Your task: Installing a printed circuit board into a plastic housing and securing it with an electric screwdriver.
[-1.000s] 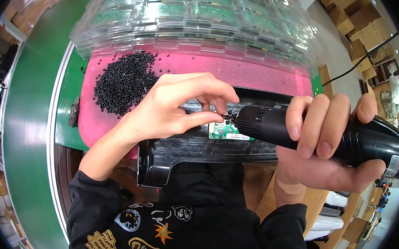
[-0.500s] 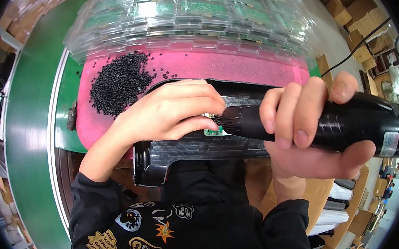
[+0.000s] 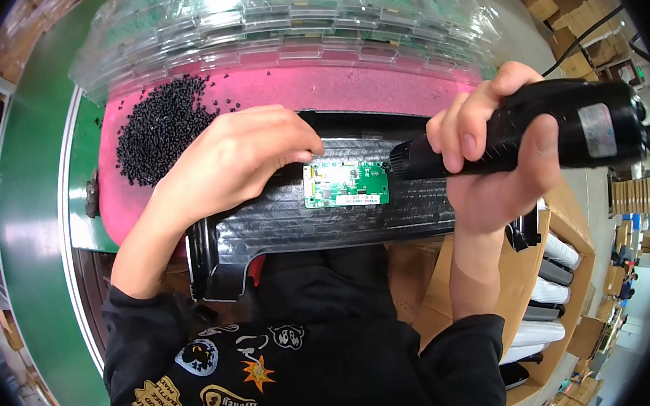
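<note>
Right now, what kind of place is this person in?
It looks like a workshop or small factory where electronic things get put together. The clues are the black power tool in one hand, the green circuit board, and the stacked clear plastic trays.

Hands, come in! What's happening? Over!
Right hand gripping driver at upper right of board. Left hand at upper left, grip unclear. Board in black shell, mostly unobstructed; black bits piled aside.

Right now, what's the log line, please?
left hand: near green circuit board; right hand: gripping black power tool; black pieces: piled on pink mat
</note>
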`<action>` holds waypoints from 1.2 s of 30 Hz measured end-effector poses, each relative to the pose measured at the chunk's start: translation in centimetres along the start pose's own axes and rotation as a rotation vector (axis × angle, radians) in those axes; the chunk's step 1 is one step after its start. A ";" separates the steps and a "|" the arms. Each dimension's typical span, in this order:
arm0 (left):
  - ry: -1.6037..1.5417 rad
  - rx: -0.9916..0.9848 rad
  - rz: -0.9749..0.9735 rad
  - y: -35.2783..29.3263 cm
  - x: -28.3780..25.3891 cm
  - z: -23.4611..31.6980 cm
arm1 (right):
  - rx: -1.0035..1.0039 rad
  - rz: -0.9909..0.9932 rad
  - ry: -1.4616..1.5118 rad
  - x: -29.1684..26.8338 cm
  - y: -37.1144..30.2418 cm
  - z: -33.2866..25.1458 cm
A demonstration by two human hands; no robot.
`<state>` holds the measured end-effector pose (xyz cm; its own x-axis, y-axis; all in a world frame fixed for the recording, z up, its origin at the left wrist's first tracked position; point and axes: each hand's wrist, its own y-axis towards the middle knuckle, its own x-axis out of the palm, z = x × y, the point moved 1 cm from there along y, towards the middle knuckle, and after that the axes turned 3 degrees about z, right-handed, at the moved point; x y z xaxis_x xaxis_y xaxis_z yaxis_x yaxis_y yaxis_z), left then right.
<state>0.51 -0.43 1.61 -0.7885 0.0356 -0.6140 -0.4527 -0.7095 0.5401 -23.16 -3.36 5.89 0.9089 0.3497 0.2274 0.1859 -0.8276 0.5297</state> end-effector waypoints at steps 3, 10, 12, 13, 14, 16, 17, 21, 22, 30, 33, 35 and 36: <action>0.011 0.006 -0.051 -0.1 0.1 0.0 | 0.026 0.036 -0.038 -0.4 0.0 0.7; -0.002 0.063 -0.164 -0.1 0.1 -0.2 | 0.035 0.059 -0.076 -0.7 -0.1 1.5; 0.017 0.105 -0.184 -0.2 0.3 -0.4 | 0.040 0.056 -0.068 -0.7 -0.1 1.6; 0.017 0.102 -0.185 -0.3 0.3 -0.5 | 0.044 0.052 -0.061 -0.7 -0.1 1.7; 0.031 0.107 -0.198 -0.3 0.3 -0.5 | 0.046 0.053 -0.060 -0.7 -0.1 1.7; 0.045 0.109 -0.213 -0.3 0.4 -0.6 | 0.038 0.055 -0.060 -0.6 -0.2 1.7; 0.051 0.106 -0.217 -0.3 0.3 -0.7 | 0.041 0.055 -0.056 -0.6 -0.2 1.7; 0.076 0.081 -0.241 -0.4 0.3 -0.7 | 0.035 0.023 -0.080 -0.6 -0.3 1.8; 0.077 0.077 -0.243 -0.5 0.3 -0.7 | 0.028 0.012 -0.073 -0.6 -0.3 1.8; 0.089 0.027 -0.240 -0.5 0.3 -0.7 | 0.062 -0.030 -0.060 -0.4 -0.2 2.1; 0.097 -0.004 -0.274 -0.6 0.1 -0.5 | 0.080 -0.046 -0.080 0.1 -0.1 2.1; 0.084 -0.014 -0.280 -0.6 0.2 -0.6 | 0.086 -0.037 -0.106 0.3 -0.1 2.0; 0.072 -0.025 -0.288 -0.7 0.2 -0.6 | 0.085 -0.039 -0.106 0.3 -0.1 2.1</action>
<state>0.89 -0.38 0.72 -0.5969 0.1889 -0.7797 -0.6428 -0.6943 0.3238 -22.10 -4.12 4.17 0.9338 0.3378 0.1181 0.2487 -0.8499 0.4646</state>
